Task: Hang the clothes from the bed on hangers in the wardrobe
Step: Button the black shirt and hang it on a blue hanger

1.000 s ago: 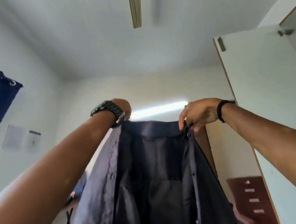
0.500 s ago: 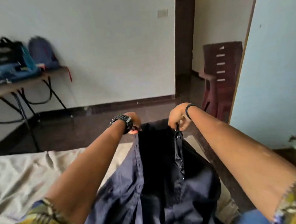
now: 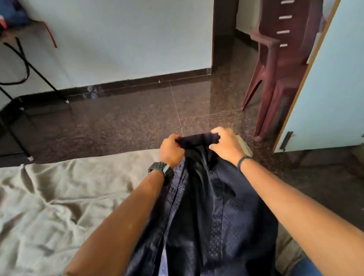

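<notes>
Shirt (image 3: 206, 213) gripped at its collar by left hand (image 3: 170, 150) and right hand (image 3: 224, 143) above the bed (image 3: 49, 206); seemingly being readied; it next needs a hanger, none visible.

Two hands are in view: the left hand (image 3: 170, 150) and the right hand (image 3: 225, 143), each with a grip on the one dark navy shirt (image 3: 203, 220). One black watch (image 3: 161, 169) sits on the left wrist and one dark band (image 3: 242, 160) on the right. One bed (image 3: 49, 206) with a crumpled beige sheet fills the near left. One stack of maroon plastic chairs (image 3: 283, 45) stands far right; how many are in it cannot be told. One pale wardrobe door (image 3: 338, 82) hangs at the right. One worktop (image 3: 0, 41) stands far left, carrying bags whose number is unclear.
</notes>
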Available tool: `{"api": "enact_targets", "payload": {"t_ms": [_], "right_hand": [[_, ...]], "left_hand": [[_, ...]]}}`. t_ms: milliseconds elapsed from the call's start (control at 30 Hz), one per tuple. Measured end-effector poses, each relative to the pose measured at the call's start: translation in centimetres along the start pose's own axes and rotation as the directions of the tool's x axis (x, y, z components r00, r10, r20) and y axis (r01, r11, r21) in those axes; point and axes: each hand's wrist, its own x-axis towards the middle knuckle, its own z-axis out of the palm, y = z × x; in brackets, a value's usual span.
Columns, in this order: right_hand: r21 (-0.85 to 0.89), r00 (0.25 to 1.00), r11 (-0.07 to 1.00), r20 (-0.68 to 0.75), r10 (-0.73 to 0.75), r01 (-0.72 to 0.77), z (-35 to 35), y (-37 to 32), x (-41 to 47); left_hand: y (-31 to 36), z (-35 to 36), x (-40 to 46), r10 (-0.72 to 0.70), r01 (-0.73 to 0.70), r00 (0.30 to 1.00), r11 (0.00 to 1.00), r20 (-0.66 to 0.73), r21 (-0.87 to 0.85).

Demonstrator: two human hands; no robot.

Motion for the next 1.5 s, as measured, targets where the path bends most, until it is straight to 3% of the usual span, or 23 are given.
{"api": "enact_targets", "payload": {"t_ms": [100, 167, 267, 467, 533, 567, 633, 700, 767, 867, 933, 1000, 1033, 1100, 1133, 1200, 1233, 1267, 1300, 1333, 1400, 1433, 1500], "right_hand": [[0.246, 0.948, 0.965, -0.318, -0.003, 0.086, 1.0, 1.5, -4.5], [0.294, 0.977, 0.955, -0.211, 0.024, 0.04, 2.5, 3.2, -6.7], [0.044, 0.991, 0.994, 0.086, 0.101, -0.105, 5.0, 5.5, -8.6], [-0.133, 0.995, 0.986, 0.0, 0.102, -0.101, 7.0, 5.7, -8.0], [-0.074, 0.993, 0.991, 0.008, 0.116, -0.115, 6.9, 5.9, -7.4], [-0.007, 0.991, 0.991, 0.02, 0.132, -0.132, 6.6, 6.0, -7.3], [0.147, 0.979, 0.968, 0.049, 0.198, -0.203, 5.7, 6.2, -7.2], [0.319, 0.961, 0.91, 0.019, 0.275, -0.266, 4.8, 6.2, -6.8], [0.443, 0.946, 0.866, -0.103, 0.307, -0.233, 4.1, 5.6, -5.9], [0.434, 0.948, 0.884, -0.169, 0.27, -0.175, 3.1, 4.9, -3.1], [0.35, 0.946, 0.896, -0.071, 0.318, -0.275, 2.6, 5.0, -0.8], [0.324, 0.936, 0.881, 0.052, 0.349, -0.346, 1.7, 4.8, 1.0], [0.366, 0.924, 0.85, 0.107, 0.366, -0.379, 1.1, 4.5, 1.7], [0.49, 0.907, 0.764, 0.223, 0.357, -0.421, -0.3, 3.7, 2.2], [0.55, 0.908, 0.722, 0.281, 0.312, -0.419, -1.1, 2.8, 2.2], [0.624, 0.913, 0.688, 0.38, 0.147, -0.37, -2.2, 0.9, 1.7], [0.637, 0.917, 0.703, 0.396, 0.055, -0.317, -2.5, -0.2, 1.4], [0.639, 0.908, 0.721, 0.419, -0.033, -0.269, -2.7, -1.4, 0.7], [0.629, 0.882, 0.741, 0.457, -0.111, -0.233, -2.9, -2.5, 0.0], [0.586, 0.84, 0.782, 0.518, -0.16, -0.213, -3.2, -3.6, -0.9], [0.435, 0.756, 0.891, 0.626, -0.193, -0.133, -4.5, -5.1, -2.0], [0.387, 0.763, 0.918, 0.619, -0.185, -0.092, -5.2, -5.4, -2.2], [0.346, 0.902, 0.934, 0.372, -0.218, 0.083, -8.0, -6.0, -2.0]], "left_hand": [[-2.5, 0.9, -2.8, 0.042, -0.05, 0.988, 0.998, -0.151, -0.049], [-4.5, 1.5, -5.0, 0.045, -0.052, 0.982, 0.998, -0.182, -0.035], [-6.9, 2.3, -7.8, 0.03, -0.029, 0.98, 1.0, -0.197, 0.008], [-8.6, 3.8, -8.6, 0.19, -0.197, 0.956, 0.98, -0.224, -0.008], [-9.0, 4.2, -8.1, 0.068, -0.124, 0.946, 0.979, -0.316, -0.16], [-9.0, 4.3, -7.8, -0.078, -0.042, 0.927, 0.951, -0.367, -0.307], [-8.9, 4.1, -7.1, -0.376, 0.098, 0.854, 0.794, -0.359, -0.599], [-8.8, 3.5, -5.7, -0.485, 0.152, 0.841, 0.637, -0.239, -0.756], [-8.9, 2.7, -3.9, -0.496, 0.18, 0.849, 0.592, -0.179, -0.786], [-10.3, 2.0, -0.6, -0.52, 0.234, 0.831, 0.647, -0.195, -0.726], [-10.8, 0.7, 0.6, -0.568, 0.343, 0.805, 0.678, -0.168, -0.65], [-10.3, -1.1, 0.5, -0.556, 0.417, 0.799, 0.788, -0.232, -0.452], [-9.7, -1.9, 0.3, -0.477, 0.415, 0.812, 0.877, -0.336, -0.241], [-7.8, -2.8, -0.1, -0.117, 0.239, 0.867, 0.95, -0.484, 0.199], [-6.4, -3.0, 0.1, 0.043, 0.101, 0.886, 0.954, -0.461, 0.283], [-2.4, -3.1, 0.3, 0.052, -0.035, 0.971, 0.996, -0.235, 0.079], [0.1, -3.3, 0.2, -0.039, 0.033, 0.998, 0.991, -0.045, -0.13], [2.4, -3.5, 0.3, -0.131, 0.177, 0.978, 0.932, 0.164, -0.315], [4.6, -4.0, 0.0, -0.188, 0.33, 0.911, 0.866, 0.366, -0.375], [6.3, -4.5, -0.4, -0.191, 0.408, 0.838, 0.842, 0.511, -0.354], [8.5, -5.8, -0.3, -0.166, 0.324, 0.769, 0.934, 0.617, -0.152], [9.2, -6.5, -0.1, -0.154, 0.201, 0.766, 0.98, 0.624, -0.005], [11.5, -8.6, -0.4, -0.067, -0.012, 0.817, 0.991, 0.572, 0.133]]}}
